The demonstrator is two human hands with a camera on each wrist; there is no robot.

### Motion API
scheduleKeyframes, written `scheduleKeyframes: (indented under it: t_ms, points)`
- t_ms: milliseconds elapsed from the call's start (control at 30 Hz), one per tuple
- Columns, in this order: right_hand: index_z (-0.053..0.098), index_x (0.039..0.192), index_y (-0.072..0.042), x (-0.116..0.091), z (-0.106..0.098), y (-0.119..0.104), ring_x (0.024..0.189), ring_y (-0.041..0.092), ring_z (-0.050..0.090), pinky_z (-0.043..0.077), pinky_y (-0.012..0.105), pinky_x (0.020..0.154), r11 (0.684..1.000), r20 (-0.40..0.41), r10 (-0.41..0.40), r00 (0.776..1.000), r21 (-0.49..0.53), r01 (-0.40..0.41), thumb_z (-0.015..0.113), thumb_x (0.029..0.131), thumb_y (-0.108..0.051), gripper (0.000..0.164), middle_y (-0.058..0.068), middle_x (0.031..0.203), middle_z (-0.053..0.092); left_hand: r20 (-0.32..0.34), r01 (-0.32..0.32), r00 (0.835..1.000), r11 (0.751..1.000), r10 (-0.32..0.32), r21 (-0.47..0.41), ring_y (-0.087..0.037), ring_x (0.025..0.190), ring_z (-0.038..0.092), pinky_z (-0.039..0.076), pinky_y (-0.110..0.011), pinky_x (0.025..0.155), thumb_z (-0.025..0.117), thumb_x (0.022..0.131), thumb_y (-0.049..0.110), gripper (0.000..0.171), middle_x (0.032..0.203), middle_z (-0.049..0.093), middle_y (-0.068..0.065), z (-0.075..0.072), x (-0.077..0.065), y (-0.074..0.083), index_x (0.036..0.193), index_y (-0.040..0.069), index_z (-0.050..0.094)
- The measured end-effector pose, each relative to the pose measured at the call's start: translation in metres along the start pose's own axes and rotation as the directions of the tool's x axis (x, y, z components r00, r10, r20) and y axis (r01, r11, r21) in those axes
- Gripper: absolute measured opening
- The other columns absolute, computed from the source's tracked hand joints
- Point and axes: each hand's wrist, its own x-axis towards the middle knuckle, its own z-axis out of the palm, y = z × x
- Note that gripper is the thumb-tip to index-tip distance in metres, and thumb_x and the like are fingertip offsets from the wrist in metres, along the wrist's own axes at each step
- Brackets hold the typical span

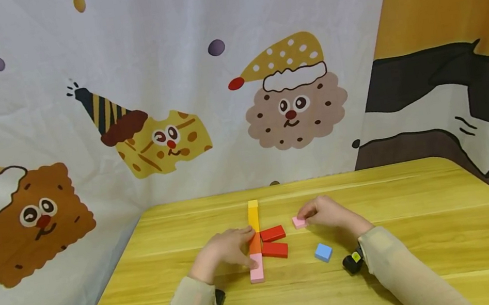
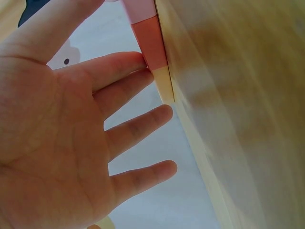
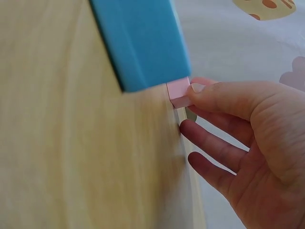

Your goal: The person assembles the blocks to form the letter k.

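Note:
A straight row of blocks lies on the table, with a yellow block (image 1: 253, 216) at the far end, an orange block (image 1: 255, 245) in the middle and a pink block (image 1: 257, 275) nearest me. My left hand (image 1: 227, 249) touches the row from its left side, fingers extended, thumb on the pink block and fingertips by the orange one. To the right, my right hand (image 1: 326, 212) pinches a small pink block (image 3: 178, 91) between thumb and index finger, low at the tabletop. Its other fingers are spread loosely.
Two red blocks, one farther (image 1: 272, 233) and one nearer (image 1: 275, 250), lie just right of the row. A blue block (image 1: 323, 252) sits between them and my right wrist. Behind the wooden table (image 1: 384, 279) hangs a printed cloth (image 1: 210, 178).

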Motion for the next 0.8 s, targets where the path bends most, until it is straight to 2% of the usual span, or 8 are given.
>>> scheduleKeyframes:
  t_ms: [800]
  points:
    - [0.076, 0.1, -0.009, 0.001, 0.0047, 0.0, 0.09, 0.018, 0.065, 0.055, 0.031, 0.078, 1.0, 0.014, -0.026, 1.0, -0.008, 0.026, 0.069, 0.085, -0.001, 0.018, 0.005, 0.102, 0.071, -0.003, -0.003, 1.0, 1.0, 0.003, 0.007, -0.037, 0.138, 0.032, 0.029, -0.061, 0.106, 0.077, 0.078, 0.046, 0.084, 0.154, 0.036, -0.001, 0.001, -0.0002, -0.0006, 0.148, 0.013, 0.043]
